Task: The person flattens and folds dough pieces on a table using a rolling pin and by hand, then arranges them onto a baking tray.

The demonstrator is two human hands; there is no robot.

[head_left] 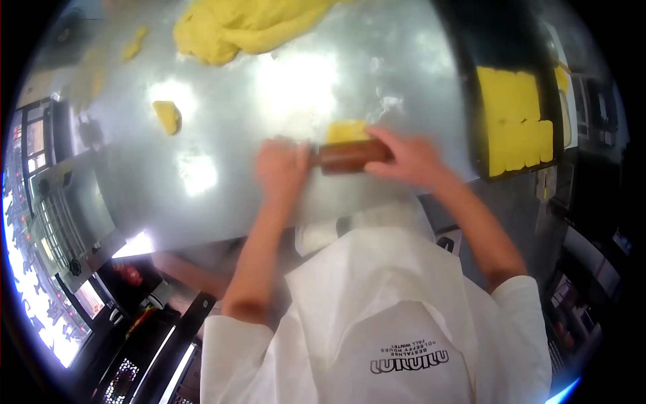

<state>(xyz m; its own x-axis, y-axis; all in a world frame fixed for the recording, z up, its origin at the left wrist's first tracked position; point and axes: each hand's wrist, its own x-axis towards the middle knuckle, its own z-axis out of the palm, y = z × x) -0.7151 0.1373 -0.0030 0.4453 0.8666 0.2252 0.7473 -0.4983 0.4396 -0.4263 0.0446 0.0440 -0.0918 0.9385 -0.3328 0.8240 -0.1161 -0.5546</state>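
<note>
A brown rolling pin (pixel 344 157) lies level across the metal table in front of me. At its left end, my left hand (pixel 281 165) is closed around the handle, a little blurred by motion. My right hand (pixel 407 158) grips the right end, with fingers over the top of the roller and the thumb on the near side. A small flat piece of yellow dough (pixel 346 130) shows just beyond the roller; its near part is hidden by the pin.
A large mound of yellow dough (pixel 245 30) sits at the far side of the metal table (pixel 229 135). A smaller dough lump (pixel 167 117) lies to the left. On the right, a dark tray (pixel 476 128) holds flat yellow dough sheets (pixel 515 124).
</note>
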